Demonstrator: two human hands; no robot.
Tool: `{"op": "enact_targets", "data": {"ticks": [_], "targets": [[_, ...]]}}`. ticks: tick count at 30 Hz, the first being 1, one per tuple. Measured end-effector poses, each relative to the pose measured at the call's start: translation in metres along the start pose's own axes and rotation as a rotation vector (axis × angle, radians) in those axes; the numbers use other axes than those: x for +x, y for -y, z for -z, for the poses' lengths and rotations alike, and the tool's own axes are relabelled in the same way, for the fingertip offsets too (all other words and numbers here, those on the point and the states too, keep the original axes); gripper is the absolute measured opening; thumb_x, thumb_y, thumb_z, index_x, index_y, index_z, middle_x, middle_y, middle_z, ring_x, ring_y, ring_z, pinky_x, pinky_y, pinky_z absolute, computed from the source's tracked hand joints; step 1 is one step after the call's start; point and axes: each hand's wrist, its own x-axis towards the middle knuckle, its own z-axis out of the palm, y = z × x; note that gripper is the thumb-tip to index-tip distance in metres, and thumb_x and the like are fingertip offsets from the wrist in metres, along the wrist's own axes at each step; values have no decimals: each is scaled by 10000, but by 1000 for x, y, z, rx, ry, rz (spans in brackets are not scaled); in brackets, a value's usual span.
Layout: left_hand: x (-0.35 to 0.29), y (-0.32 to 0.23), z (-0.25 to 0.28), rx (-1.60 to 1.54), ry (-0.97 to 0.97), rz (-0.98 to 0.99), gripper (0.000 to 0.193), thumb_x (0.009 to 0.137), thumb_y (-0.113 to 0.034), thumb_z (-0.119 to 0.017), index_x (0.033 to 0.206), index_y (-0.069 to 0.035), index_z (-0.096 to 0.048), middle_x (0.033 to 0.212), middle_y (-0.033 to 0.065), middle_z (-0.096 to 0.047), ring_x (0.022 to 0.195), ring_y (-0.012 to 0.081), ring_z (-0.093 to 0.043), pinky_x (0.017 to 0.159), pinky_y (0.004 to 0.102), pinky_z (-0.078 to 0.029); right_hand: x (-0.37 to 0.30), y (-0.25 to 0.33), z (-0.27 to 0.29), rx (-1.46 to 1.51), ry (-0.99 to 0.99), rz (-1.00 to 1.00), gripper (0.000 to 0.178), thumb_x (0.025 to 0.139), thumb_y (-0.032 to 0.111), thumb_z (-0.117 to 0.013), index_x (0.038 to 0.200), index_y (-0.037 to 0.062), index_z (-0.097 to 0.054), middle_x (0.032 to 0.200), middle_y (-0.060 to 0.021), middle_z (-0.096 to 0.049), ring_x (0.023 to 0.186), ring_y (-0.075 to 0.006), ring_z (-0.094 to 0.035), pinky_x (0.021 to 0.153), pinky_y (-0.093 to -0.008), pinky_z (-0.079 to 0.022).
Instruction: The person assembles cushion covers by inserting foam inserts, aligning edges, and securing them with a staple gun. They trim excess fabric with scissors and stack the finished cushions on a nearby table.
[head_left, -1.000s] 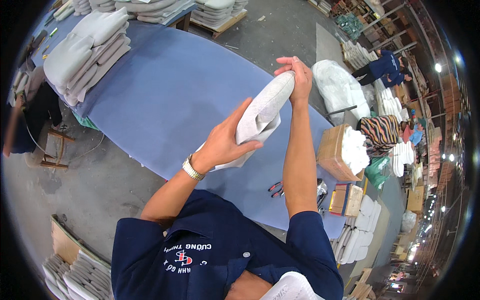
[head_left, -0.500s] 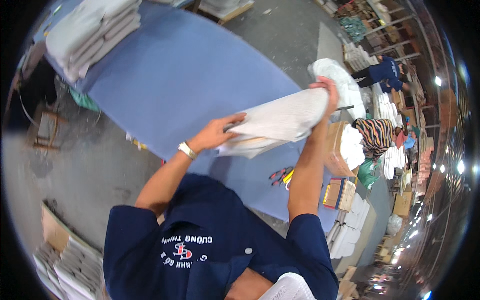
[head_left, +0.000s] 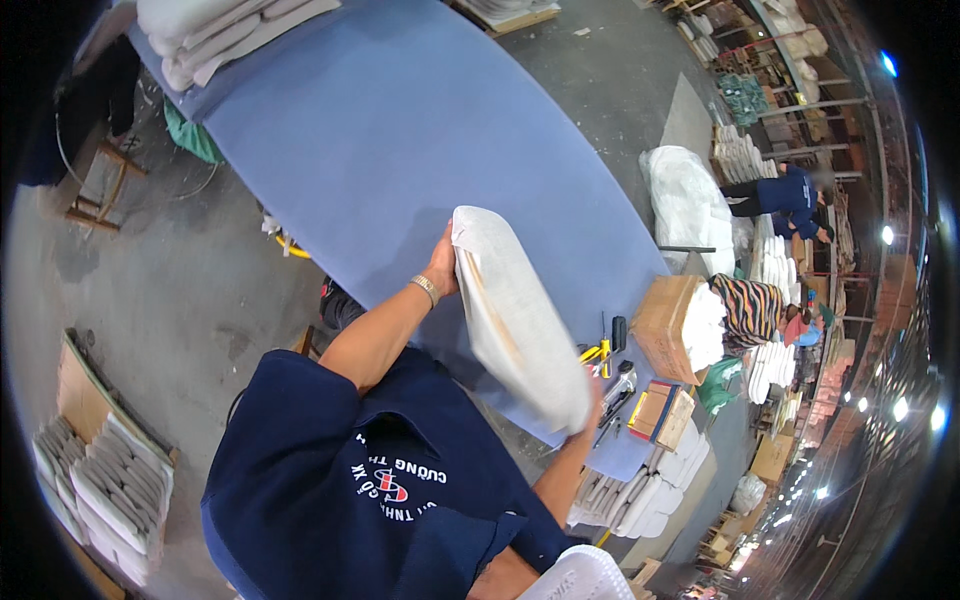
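I hold a long padded panel (head_left: 515, 310) covered in white cloth, tilted above the blue table, with a tan strip showing along its side. My left hand (head_left: 443, 262), with a metal watch on the wrist, grips its far left end, the fingers partly hidden behind it. At the near right end is my right hand (head_left: 594, 402), mostly hidden by the panel, which it seems to clasp. Close to that hand, yellow-handled pliers (head_left: 597, 353) and a metal hand tool (head_left: 622, 383) lie on the table.
The blue table (head_left: 400, 130) carries a stack of white padded pieces (head_left: 215, 35) at the far left. To the right are a cardboard box (head_left: 668, 318) with white contents, a small wooden box (head_left: 660, 412) and a large white bag (head_left: 685, 205). More stacked pieces (head_left: 115, 490) stand lower left.
The panel has swung from lying nearly crosswise to slanting down toward the right. My right hand has come nearer and lower, while my left hand is now at the panel's far end. The view has shifted.
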Motion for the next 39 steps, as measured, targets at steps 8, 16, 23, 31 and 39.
{"op": "enact_targets", "data": {"ticks": [8,16,23,31,39], "targets": [[-151,-69,-178,275,344,-298,714,1079,-596,-303,1564,-82,-404,1569,122,-457,1416,249,-469,1194,426,-359,-21,-28,-112,221,88,29,515,1049,283,-553,1483,25,-452,1430,-140,-567,1331,-261,-538,1108,-424,-462],[-168,-40,-193,1145,569,-1066,748,1099,-501,-321,1616,27,-206,1696,226,-161,1576,329,-158,1266,413,-137,14,115,-291,234,456,444,681,1090,488,-405,1592,36,-319,1628,-127,-354,1483,-268,-358,1228,-388,-276],[-176,-36,-192,987,592,-921,802,1089,-551,-312,1625,24,-157,1684,188,-222,1547,300,-234,1256,409,-183,11,178,-315,183,480,622,801,1065,607,-355,1621,38,-259,1674,-159,-270,1561,-283,-217,1274,-399,-140],[-133,-20,-212,1176,476,-1214,802,1097,-522,-268,1604,83,-128,1686,285,-120,1580,401,-93,1269,448,-98,32,207,-342,423,529,539,763,1058,570,-434,1582,20,-361,1664,-168,-292,1552,-280,-235,1265,-382,-153],[-117,-15,-237,1079,563,-1073,736,1111,-504,-257,1610,35,-203,1657,233,-247,1525,337,-257,1233,420,-233,-29,208,-304,126,278,1004,788,1022,476,-526,1582,-31,-304,1668,-223,-255,1569,-348,-195,1266,-424,-159]]}}
